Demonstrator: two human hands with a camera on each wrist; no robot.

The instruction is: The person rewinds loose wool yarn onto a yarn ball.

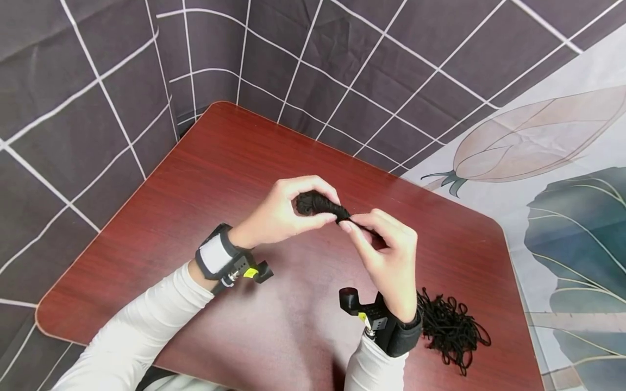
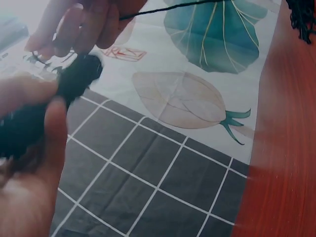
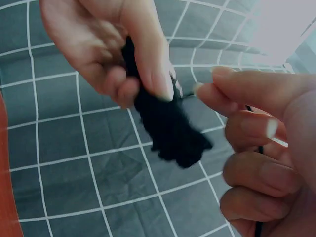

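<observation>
My left hand point(image 1: 274, 216) grips a wound bundle of black cord point(image 1: 315, 203) above the table, thumb on one side and fingers on the other. In the right wrist view the bundle point(image 3: 170, 126) looks thick and bumpy, its lower end sticking out past the left thumb. Close beside it, my right hand point(image 1: 388, 247) pinches a strand of the same cord point(image 2: 168, 9) between thumb and forefinger. That strand runs from the bundle through the curled right fingers point(image 3: 256, 173) and out of the hand.
A loose, tangled heap of black cord point(image 1: 452, 328) lies on the reddish-brown table point(image 1: 235, 146), right of my right wrist. Grey cloth with white grid lines point(image 1: 362, 70) hangs behind and at left. A white cloth with leaf prints point(image 1: 567, 244) hangs at right.
</observation>
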